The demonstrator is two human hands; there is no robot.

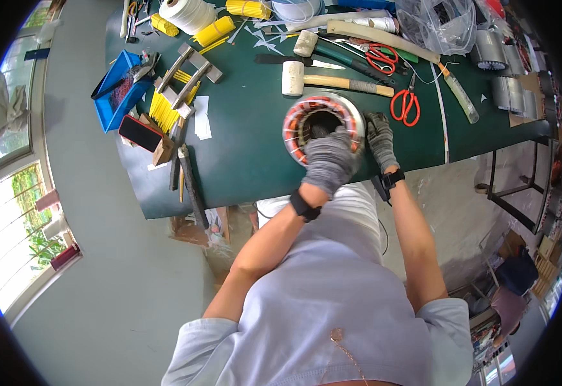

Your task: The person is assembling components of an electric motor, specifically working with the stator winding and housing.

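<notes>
A ring-shaped motor stator [292, 132] stands near the bench's front edge, its orange-red windings bound with white lacing around a dark bore. My left hand [331, 157], in a grey knit glove, is closed over the stator's near rim. Its fingers reach into the bore, where their tips are hidden. Close against the right outer side is my gloved right hand [380, 138], its fingers extended with a slight bend. Just beyond the stator lies a white-headed mallet [293, 78] with a wooden handle. Red-handled scissors [405, 108] rest beyond my right hand.
Metal bars [194, 77] lie over yellow strips at left, by a blue tray [113, 96] and a phone [140, 133]. Black-handled tools [191, 177] overhang the front edge. Another mallet [306, 44], a cord spool [189, 14] and metal cores [490, 50] are farther back.
</notes>
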